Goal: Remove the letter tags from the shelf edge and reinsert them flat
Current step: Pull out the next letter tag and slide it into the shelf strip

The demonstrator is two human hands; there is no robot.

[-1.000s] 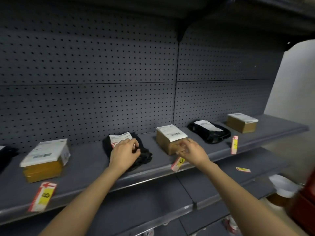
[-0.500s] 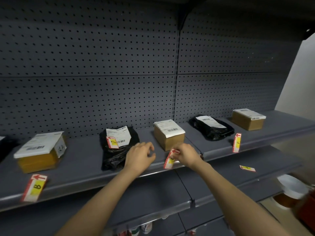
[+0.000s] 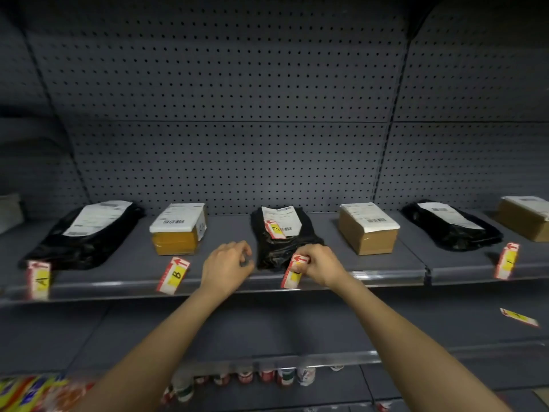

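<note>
Red, white and yellow letter tags stand tilted along the shelf edge (image 3: 371,278). Tag A (image 3: 39,279) is at the far left, tag B (image 3: 173,275) right of it, and another tag (image 3: 506,260) is at the right. My right hand (image 3: 322,264) pinches the top of a middle tag (image 3: 292,273) at the edge; its letter is hidden. My left hand (image 3: 227,264) hovers just left of it, fingers curled loosely, holding nothing. A tag marked D (image 3: 274,229) lies on a black bag (image 3: 282,245) behind my hands.
Parcels line the shelf: a black bag (image 3: 86,233), a yellow box (image 3: 178,230), a brown box (image 3: 368,228), another black bag (image 3: 451,226) and a box (image 3: 525,217). One loose tag (image 3: 518,317) lies on the lower shelf. Cans (image 3: 267,376) stand below.
The view has swung left, bringing tags A and B into sight. My right hand stays on the middle tag at the shelf edge. My left hand has left the black bag and come beside it.
</note>
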